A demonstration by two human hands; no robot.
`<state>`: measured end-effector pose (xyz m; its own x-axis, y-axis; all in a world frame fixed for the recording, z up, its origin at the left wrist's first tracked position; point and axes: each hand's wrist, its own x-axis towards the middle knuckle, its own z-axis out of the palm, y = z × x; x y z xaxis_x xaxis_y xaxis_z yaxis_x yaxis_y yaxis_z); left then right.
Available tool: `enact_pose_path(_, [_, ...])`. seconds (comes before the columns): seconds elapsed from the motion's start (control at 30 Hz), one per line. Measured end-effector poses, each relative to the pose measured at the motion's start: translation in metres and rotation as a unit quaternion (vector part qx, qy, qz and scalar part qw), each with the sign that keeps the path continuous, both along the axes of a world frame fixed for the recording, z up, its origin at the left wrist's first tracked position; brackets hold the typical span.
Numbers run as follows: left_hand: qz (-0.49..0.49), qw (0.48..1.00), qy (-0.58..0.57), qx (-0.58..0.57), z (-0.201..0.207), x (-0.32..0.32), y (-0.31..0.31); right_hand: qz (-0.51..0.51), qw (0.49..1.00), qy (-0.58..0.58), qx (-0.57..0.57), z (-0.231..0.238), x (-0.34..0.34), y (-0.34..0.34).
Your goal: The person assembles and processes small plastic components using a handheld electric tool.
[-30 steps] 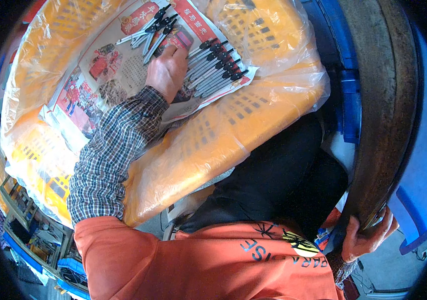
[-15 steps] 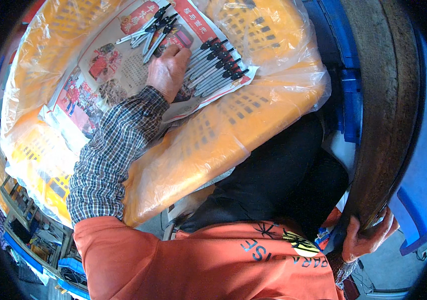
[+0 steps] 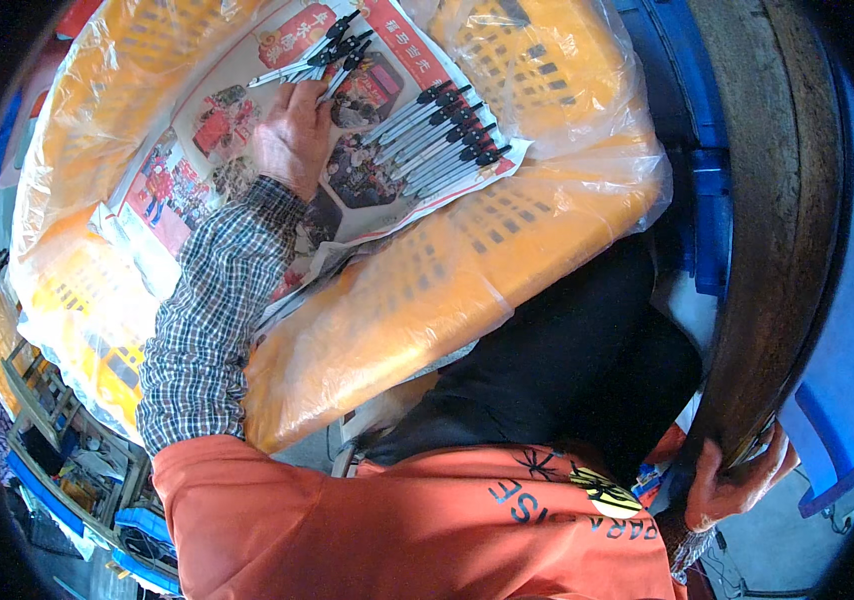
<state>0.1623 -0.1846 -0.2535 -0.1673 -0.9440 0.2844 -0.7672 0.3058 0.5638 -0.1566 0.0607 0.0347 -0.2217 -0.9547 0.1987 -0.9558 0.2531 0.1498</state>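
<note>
Left hand [image 3: 292, 138] stretched far, fingers bent at piled compasses [image 3: 321, 58], right hand [image 3: 737, 485] near right, can't tell either grip

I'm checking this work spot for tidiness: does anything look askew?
Mildly: the upper cluster of black-and-silver tools by the left hand lies crisscrossed, unlike the neat row of similar tools to its right on the newspaper. I see no spill.
</note>
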Motion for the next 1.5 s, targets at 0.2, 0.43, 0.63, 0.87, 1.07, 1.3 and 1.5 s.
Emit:
enact_pose_path(0.2, [0.006,0.998,-0.061,0.024,-0.006,0.012,-0.002,0.014,1.0,-0.01,-0.005,0.001,-0.001,-0.002])
enact_pose_path(0.43, [0.008,0.991,-0.108,0.078,-0.001,0.003,-0.002,0.01,0.999,-0.027,-0.019,0.002,0.001,-0.004])
enact_pose_path(0.63, [0.009,0.993,-0.111,0.043,-0.005,0.002,-0.002,0.021,1.0,-0.007,-0.007,0.004,0.0,-0.004])
enact_pose_path(0.87, [-0.012,0.996,-0.064,0.053,-0.003,0.001,-0.003,0.019,1.0,0.006,0.002,0.003,0.0,-0.004])
enact_pose_path(1.07, [-0.064,0.994,-0.02,0.085,-0.003,-0.008,-0.003,0.01,0.998,-0.045,-0.04,-0.003,0.0,-0.002])
enact_pose_path(1.3, [-0.047,0.999,-0.009,0.02,-0.01,-0.009,-0.002,-0.012,1.0,-0.024,-0.014,0.001,-0.002,0.003])
enact_pose_path(1.5, [-0.046,0.997,-0.024,0.06,-0.008,-0.014,-0.005,0.005,1.0,-0.02,-0.024,-0.002,-0.002,0.0])
